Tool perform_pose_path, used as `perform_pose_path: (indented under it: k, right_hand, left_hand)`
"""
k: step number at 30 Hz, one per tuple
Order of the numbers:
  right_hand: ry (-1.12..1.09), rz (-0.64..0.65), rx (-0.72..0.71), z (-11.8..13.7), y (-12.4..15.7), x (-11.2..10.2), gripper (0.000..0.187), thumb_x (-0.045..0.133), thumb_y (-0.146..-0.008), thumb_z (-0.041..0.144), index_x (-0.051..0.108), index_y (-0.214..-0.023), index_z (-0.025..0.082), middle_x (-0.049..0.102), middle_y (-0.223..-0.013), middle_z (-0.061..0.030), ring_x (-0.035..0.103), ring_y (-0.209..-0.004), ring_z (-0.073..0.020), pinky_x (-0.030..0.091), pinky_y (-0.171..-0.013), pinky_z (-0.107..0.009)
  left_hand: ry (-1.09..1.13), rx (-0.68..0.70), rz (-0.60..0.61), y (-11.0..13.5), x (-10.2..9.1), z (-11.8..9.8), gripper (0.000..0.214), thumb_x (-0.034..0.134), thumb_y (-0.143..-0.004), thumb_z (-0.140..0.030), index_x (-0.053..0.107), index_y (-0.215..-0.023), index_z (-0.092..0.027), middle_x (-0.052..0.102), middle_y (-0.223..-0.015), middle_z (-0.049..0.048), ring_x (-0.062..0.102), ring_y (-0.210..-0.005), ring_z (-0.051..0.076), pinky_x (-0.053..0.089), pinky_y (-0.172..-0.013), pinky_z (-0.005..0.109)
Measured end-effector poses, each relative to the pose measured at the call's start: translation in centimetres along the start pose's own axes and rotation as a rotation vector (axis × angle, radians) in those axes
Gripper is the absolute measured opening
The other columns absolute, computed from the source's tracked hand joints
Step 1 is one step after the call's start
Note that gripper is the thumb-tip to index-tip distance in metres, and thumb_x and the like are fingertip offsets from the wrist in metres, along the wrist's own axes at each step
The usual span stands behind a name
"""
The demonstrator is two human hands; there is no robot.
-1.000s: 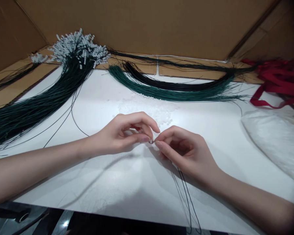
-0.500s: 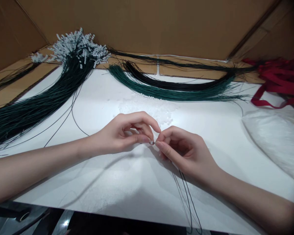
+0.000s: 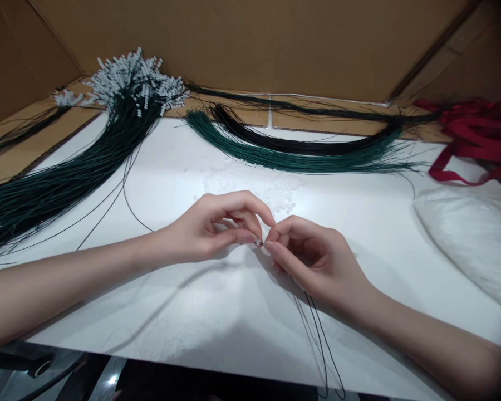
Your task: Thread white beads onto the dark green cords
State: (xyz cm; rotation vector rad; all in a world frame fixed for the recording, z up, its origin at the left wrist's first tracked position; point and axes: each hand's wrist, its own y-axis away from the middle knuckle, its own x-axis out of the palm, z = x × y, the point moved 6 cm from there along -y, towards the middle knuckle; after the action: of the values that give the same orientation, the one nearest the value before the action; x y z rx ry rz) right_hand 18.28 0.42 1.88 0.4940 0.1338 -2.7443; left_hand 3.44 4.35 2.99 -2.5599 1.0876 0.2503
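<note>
Over the middle of the white table, my left hand (image 3: 229, 225) pinches a small white bead (image 3: 258, 243) between thumb and fingertips. A dark wire (image 3: 323, 342) runs through or beside the bead; its exact path there is too small to tell. My right hand (image 3: 307, 250) is closed on that wire just right of the bead, its fingertips almost touching the left ones. Two strands of the wire hang below the right hand past the table's front edge. Behind the hands lies a scatter of loose white beads (image 3: 271, 192), partly hidden by the left hand.
A thick bundle of green wires (image 3: 87, 150) with white beaded tips (image 3: 133, 83) lies at the left. Cut green wires (image 3: 284, 160) and black wires (image 3: 309, 145) curve along the back. At the right are red ribbon (image 3: 471, 150) and a clear plastic bag (image 3: 471, 239). Cardboard walls (image 3: 234, 44) enclose the back.
Almost nothing differs. Both hands keep the same pinch on the bead and wire, with only a very slight shift at the fingertips.
</note>
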Motion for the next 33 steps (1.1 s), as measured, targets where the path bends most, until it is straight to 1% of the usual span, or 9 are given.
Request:
perform_pose_path:
  k: [11,14,16,20,25,27,29,31,33]
  right_hand:
    - [-0.055,-0.055,-0.001,-0.2,0.1,-0.2,0.008,0.06,-0.093,0.022,0.06,-0.086,0.018,0.054,-0.062,0.0037,0.052,-0.054,-0.0095,0.04,-0.05,-0.023]
    - [-0.089,-0.071,-0.02,-0.2,0.1,-0.3,0.004,0.06,-0.092,0.022,0.059,-0.094,0.018,0.055,-0.061,0.0044,0.052,-0.054,-0.0101,0.041,-0.05,-0.023]
    - [-0.097,-0.075,-0.043,-0.1,0.1,-0.3,0.009,0.059,-0.093,0.021,0.06,-0.102,0.018,0.055,-0.061,0.005,0.051,-0.053,-0.0101,0.04,-0.049,-0.023]
    - [-0.076,-0.06,-0.078,0.2,0.1,-0.3,0.02,0.057,-0.093,0.018,0.063,-0.112,0.017,0.054,-0.062,0.0047,0.048,-0.053,-0.0095,0.039,-0.048,-0.022]
    - [-0.094,-0.046,-0.094,0.3,0.1,-0.1,0.021,0.058,-0.092,0.017,0.062,-0.112,0.014,0.055,-0.062,0.0047,0.049,-0.052,-0.0089,0.04,-0.047,-0.022]
    - [-0.096,-0.044,-0.096,0.3,0.1,-0.1,0.021,0.059,-0.092,0.017,0.063,-0.112,0.014,0.055,-0.061,0.0047,0.049,-0.051,-0.0086,0.04,-0.047,-0.022]
    - [-0.097,-0.045,-0.092,0.3,0.2,-0.1,0.022,0.059,-0.092,0.018,0.065,-0.113,0.014,0.055,-0.061,0.0045,0.049,-0.051,-0.0084,0.04,-0.047,-0.022]
    - [-0.101,-0.043,-0.089,0.2,0.2,-0.1,0.023,0.059,-0.092,0.019,0.066,-0.114,0.014,0.055,-0.062,0.0043,0.049,-0.052,-0.0083,0.04,-0.047,-0.022]
    - [-0.11,-0.042,-0.092,0.2,0.2,-0.1,0.023,0.06,-0.092,0.018,0.066,-0.114,0.014,0.055,-0.063,0.0043,0.049,-0.052,-0.0081,0.04,-0.047,-0.022]
  left_hand:
    - [-0.063,0.067,-0.02,-0.1,0.0,-0.9,0.021,0.062,-0.093,-0.017,0.061,-0.113,-0.012,0.07,-0.087,0.0057,0.067,-0.081,0.013,0.054,-0.073,0.021]
    - [-0.118,0.096,-0.024,-0.1,0.0,-1.3,0.024,0.067,-0.09,-0.018,0.061,-0.112,-0.012,0.07,-0.088,0.0061,0.067,-0.082,0.014,0.054,-0.072,0.022]
    - [-0.149,0.122,-0.053,-0.1,-0.1,-1.6,0.021,0.064,-0.092,-0.019,0.062,-0.112,-0.013,0.069,-0.09,0.0068,0.066,-0.083,0.015,0.054,-0.072,0.024]
    - [-0.295,0.249,-0.14,0.1,-0.4,-2.3,0.02,0.061,-0.092,-0.016,0.064,-0.112,-0.015,0.065,-0.093,0.0069,0.061,-0.085,0.015,0.052,-0.075,0.027]
    - [-0.465,0.381,-0.105,0.5,0.3,-2.8,0.023,0.057,-0.092,-0.013,0.066,-0.112,-0.016,0.058,-0.092,0.007,0.057,-0.082,0.014,0.05,-0.07,0.025]
    - [-0.515,0.391,-0.123,0.7,0.4,-2.8,0.021,0.055,-0.091,-0.012,0.067,-0.108,-0.015,0.057,-0.09,0.0073,0.055,-0.078,0.014,0.048,-0.067,0.025]
    - [-0.561,0.401,-0.161,0.9,0.4,-2.9,0.017,0.052,-0.089,-0.012,0.067,-0.095,-0.015,0.056,-0.086,0.0068,0.053,-0.073,0.014,0.045,-0.062,0.026]
    - [-0.59,0.411,-0.188,1.1,0.4,-3.0,0.014,0.049,-0.086,-0.013,0.062,-0.082,-0.015,0.054,-0.082,0.0061,0.05,-0.068,0.014,0.043,-0.058,0.027]
    - [-0.595,0.413,-0.191,1.2,0.3,-3.2,0.013,0.049,-0.084,-0.015,0.059,-0.076,-0.016,0.054,-0.079,0.0058,0.049,-0.067,0.014,0.042,-0.057,0.027]
